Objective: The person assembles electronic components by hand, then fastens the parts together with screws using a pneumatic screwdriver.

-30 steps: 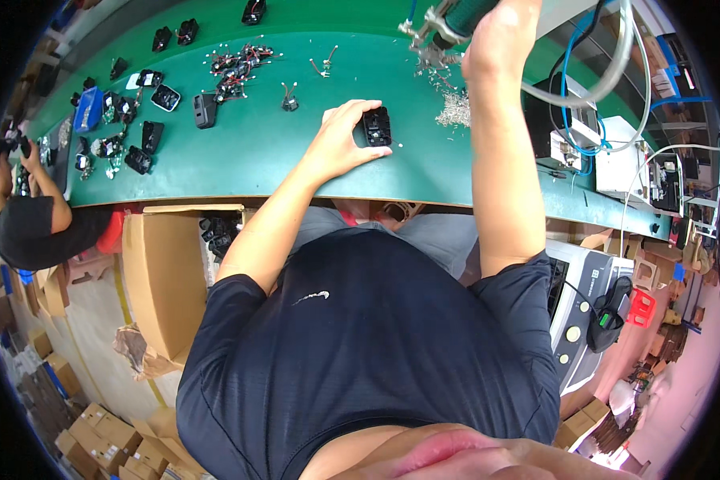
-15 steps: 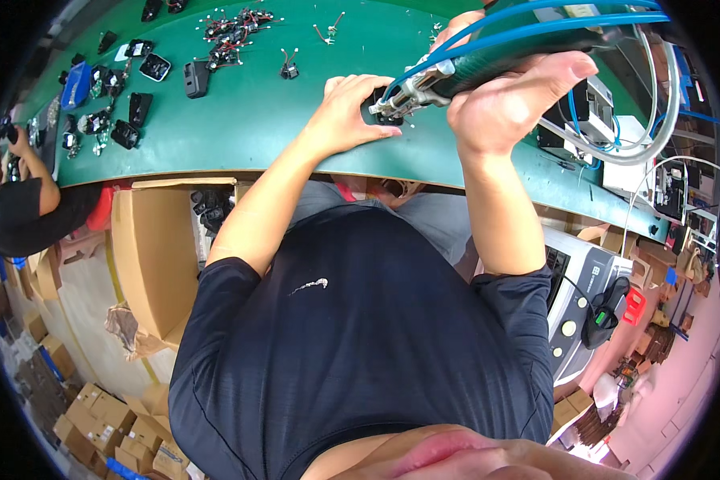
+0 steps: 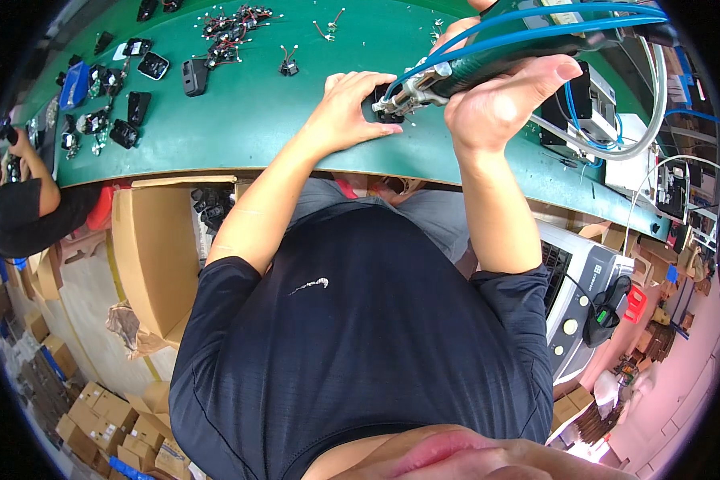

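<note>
My left hand (image 3: 344, 114) lies on the green bench with its fingers and thumb curled around a small black plastic housing (image 3: 389, 117). That housing is mostly covered by the hand and a tool. In my right hand (image 3: 488, 112) is a thick dark handheld power tool (image 3: 496, 62) with a metal nose (image 3: 414, 94) and blue air hoses (image 3: 536, 14). Its nose points down to the left and meets the housing. The right thumb sticks out along the near side of the tool, while fingers show on its far side. Where the tip touches inside the housing is hidden.
Wired black parts (image 3: 236, 34) form a pile on the green bench (image 3: 248, 120). Black housings (image 3: 154, 66) and a blue tray (image 3: 75, 85) sit at left, near a co-worker's arm (image 3: 36, 164). White-sided machines (image 3: 628, 152) stand at right; an open cardboard box (image 3: 152, 264) is below the bench.
The tool and my right hand have shifted slightly left, and the tool body looks steadier. My left hand keeps its place on the housing.
</note>
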Motion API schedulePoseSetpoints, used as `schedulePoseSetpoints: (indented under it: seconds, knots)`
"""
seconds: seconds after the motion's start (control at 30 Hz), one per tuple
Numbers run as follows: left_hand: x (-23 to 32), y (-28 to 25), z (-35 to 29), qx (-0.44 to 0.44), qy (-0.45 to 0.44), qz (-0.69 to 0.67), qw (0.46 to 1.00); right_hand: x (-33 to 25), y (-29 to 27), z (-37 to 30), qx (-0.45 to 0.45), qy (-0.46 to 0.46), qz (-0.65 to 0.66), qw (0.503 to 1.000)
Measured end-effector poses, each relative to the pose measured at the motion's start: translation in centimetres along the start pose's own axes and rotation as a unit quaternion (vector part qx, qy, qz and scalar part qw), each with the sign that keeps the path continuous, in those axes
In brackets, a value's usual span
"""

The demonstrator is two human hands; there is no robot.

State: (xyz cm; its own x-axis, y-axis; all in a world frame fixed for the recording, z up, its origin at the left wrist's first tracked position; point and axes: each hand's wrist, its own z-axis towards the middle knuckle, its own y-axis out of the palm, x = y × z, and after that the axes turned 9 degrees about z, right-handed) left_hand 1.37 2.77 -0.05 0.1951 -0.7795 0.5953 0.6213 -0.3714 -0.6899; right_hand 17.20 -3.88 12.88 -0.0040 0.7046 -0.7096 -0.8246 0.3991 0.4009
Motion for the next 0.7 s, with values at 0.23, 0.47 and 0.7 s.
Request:
schedulePoseSetpoints:
  seconds: [0.23, 0.47, 0.7]
  knots:
    - [0.0, 0.1, 0.0, 0.003, -0.002, -0.002, 1.000, -0.3, 0.3, 0.1, -0.005, 0.005, 0.025, 1.000]
    - [0.0, 0.0, -0.2, -0.004, -0.009, -0.005, 1.000, -3.1, 4.3, -0.6, 0.123, 0.061, 0.193, 0.971]
    - [0.1, 0.0, -0.1, 0.001, -0.009, -0.012, 1.000, -0.2, 0.1, -0.9, 0.012, 0.063, 0.096, 0.993]
